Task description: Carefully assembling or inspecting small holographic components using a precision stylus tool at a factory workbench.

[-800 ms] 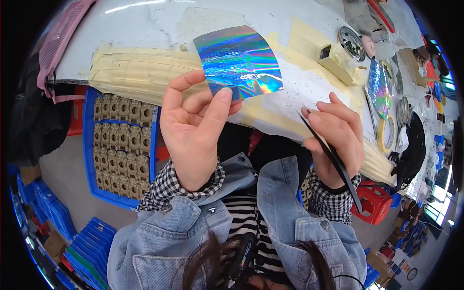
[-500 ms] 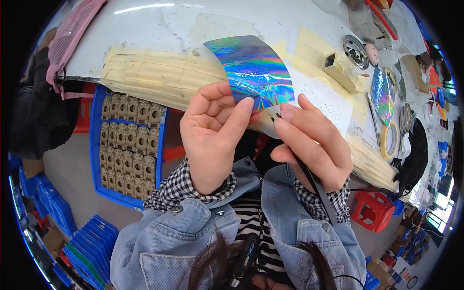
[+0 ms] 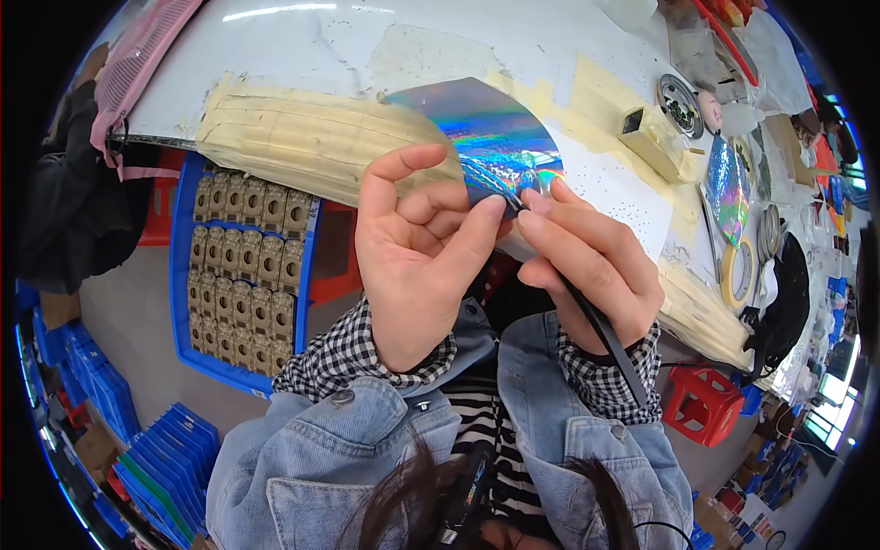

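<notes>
A shiny, rainbow-reflecting holographic sheet [image 3: 490,124] with a curved edge is pinched at its lower end by my left hand [image 3: 408,261]. The thumb and a bent finger grip it, while the index finger stands lifted away from the sheet. My right hand [image 3: 600,266] is closed around dark tweezers [image 3: 600,330], whose rear end points down toward my sleeve. Their tip meets the sheet's lower edge, close beside my left thumb. Any small piece at the tip is too small to make out.
White table [image 3: 302,50] ahead, its front edge padded with beige tape [image 3: 312,137]. At right are a boxy cream container [image 3: 655,147], a round metal dish [image 3: 678,103], another holographic sheet [image 3: 729,188] and a tape roll [image 3: 738,270]. A blue crate [image 3: 180,275] of camouflage-patterned parts [image 3: 243,252] stands at left.
My left index finger has lifted off the sheet, which has shifted slightly right and tilted. The tweezers' tip has moved up and left to the sheet's lower edge.
</notes>
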Demonstrator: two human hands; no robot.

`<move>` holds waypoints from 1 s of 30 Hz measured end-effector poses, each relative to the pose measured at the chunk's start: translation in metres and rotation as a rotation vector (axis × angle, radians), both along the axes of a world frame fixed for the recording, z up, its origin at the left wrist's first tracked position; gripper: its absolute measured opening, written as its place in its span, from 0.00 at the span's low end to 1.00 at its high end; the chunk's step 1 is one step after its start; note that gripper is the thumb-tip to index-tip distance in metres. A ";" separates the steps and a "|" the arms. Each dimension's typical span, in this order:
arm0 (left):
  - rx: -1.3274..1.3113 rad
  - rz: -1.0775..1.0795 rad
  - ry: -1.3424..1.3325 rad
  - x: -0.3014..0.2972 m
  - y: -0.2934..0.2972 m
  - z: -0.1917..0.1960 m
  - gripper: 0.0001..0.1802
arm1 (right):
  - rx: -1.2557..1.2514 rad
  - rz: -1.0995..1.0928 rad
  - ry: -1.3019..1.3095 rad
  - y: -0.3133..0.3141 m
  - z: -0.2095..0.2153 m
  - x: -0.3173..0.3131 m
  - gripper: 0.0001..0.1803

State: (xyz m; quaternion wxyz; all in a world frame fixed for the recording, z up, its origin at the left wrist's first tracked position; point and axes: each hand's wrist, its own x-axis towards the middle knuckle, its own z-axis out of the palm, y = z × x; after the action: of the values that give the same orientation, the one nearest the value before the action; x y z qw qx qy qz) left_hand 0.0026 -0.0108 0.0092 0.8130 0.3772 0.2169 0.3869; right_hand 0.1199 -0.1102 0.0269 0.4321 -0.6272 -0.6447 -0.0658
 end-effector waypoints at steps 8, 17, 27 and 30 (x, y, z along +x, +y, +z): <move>0.021 -0.002 -0.014 0.000 0.000 -0.002 0.28 | -0.008 0.007 0.020 0.000 0.001 0.000 0.21; 0.021 0.012 0.003 0.001 -0.001 -0.002 0.28 | -0.020 0.009 0.033 0.000 0.002 0.001 0.22; 0.037 0.011 -0.001 0.000 -0.001 -0.003 0.28 | -0.001 0.005 0.046 0.001 0.001 0.000 0.21; 0.032 0.010 -0.001 0.000 0.000 -0.003 0.28 | 0.010 0.008 0.037 0.002 -0.001 0.001 0.20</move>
State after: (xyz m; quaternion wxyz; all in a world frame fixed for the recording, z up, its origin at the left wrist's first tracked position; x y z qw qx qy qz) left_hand 0.0028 -0.0113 0.0061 0.8049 0.3890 0.2120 0.3947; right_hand 0.1207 -0.1081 0.0258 0.4475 -0.6234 -0.6388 -0.0556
